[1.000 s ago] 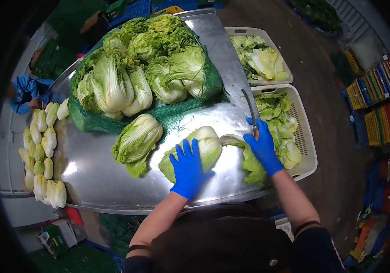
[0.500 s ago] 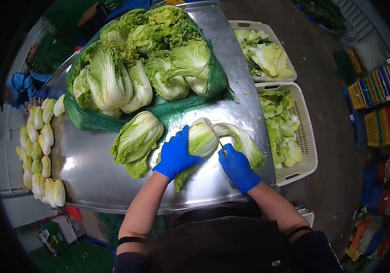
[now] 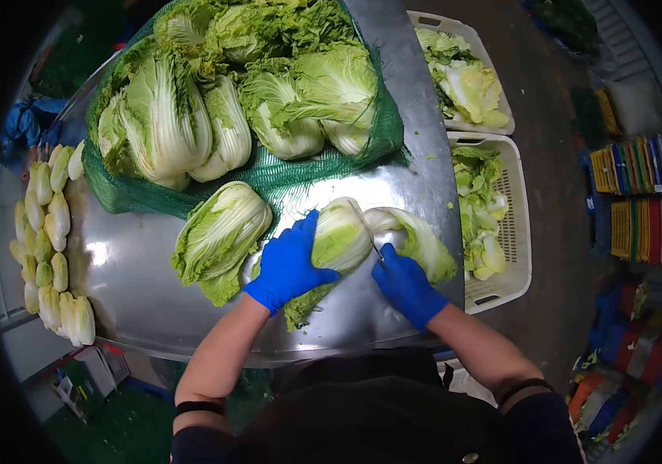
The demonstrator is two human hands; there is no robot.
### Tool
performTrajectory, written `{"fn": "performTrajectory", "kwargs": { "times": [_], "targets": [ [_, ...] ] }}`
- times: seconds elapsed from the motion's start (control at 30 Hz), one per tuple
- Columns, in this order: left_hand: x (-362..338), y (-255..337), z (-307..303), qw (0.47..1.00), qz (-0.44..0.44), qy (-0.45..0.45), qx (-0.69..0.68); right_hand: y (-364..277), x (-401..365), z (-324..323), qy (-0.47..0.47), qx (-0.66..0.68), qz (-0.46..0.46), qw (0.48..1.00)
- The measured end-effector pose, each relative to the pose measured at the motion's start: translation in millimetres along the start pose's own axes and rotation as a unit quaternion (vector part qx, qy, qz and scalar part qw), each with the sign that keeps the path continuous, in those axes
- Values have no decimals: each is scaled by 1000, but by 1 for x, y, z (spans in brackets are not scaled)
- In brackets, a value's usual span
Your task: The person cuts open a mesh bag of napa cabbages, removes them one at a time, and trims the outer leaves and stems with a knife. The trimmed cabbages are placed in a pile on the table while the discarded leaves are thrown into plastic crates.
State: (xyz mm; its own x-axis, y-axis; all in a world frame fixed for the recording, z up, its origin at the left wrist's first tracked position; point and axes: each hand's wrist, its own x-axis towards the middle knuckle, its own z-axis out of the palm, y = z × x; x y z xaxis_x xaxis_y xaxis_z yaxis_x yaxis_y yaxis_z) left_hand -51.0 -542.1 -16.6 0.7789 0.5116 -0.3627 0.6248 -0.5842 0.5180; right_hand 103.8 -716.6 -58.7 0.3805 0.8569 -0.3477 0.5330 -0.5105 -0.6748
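My left hand (image 3: pixel 288 264), in a blue glove, grips a napa cabbage (image 3: pixel 342 236) lying on the steel table, thumb at its near side and fingers at its far side. My right hand (image 3: pixel 406 284), gloved too, is closed around a knife (image 3: pixel 378 251); most of it is hidden in the fist, and the blade meets the cabbage's base end. A loose cabbage leaf (image 3: pixel 427 247) lies just beyond that end, above my right hand. Left of my left hand rests another whole cabbage (image 3: pixel 226 232).
A green mesh sack (image 3: pixel 269 182) full of cabbages covers the far side of the steel table (image 3: pixel 130 263). Trimmed small cabbages (image 3: pixel 59 272) line the left end. Two white crates (image 3: pixel 522 232) with leaves stand off the right edge. Someone in blue (image 3: pixel 22 124) is at far left.
The camera view has shifted slightly, so the sack and the left row sit further left. Both hands keep nearly the same hold, with the knife still at the cabbage's base.
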Motion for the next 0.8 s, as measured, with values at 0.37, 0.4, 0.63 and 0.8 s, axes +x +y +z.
{"fn": "performTrajectory", "kwargs": {
  "times": [0.37,0.4,0.63,0.8],
  "targets": [
    [31,-33,-16,977,-1,-98,-191,24,55,24,35,-149,-158,976],
    [35,-36,-18,981,4,-80,-177,17,62,20,-34,-85,-22,996],
    [6,-33,-14,970,37,-49,-236,16,35,10,-36,129,-14,991],
    [-33,20,-16,933,148,23,-326,6,-11,-42,54,193,-74,977]
  ]
}}
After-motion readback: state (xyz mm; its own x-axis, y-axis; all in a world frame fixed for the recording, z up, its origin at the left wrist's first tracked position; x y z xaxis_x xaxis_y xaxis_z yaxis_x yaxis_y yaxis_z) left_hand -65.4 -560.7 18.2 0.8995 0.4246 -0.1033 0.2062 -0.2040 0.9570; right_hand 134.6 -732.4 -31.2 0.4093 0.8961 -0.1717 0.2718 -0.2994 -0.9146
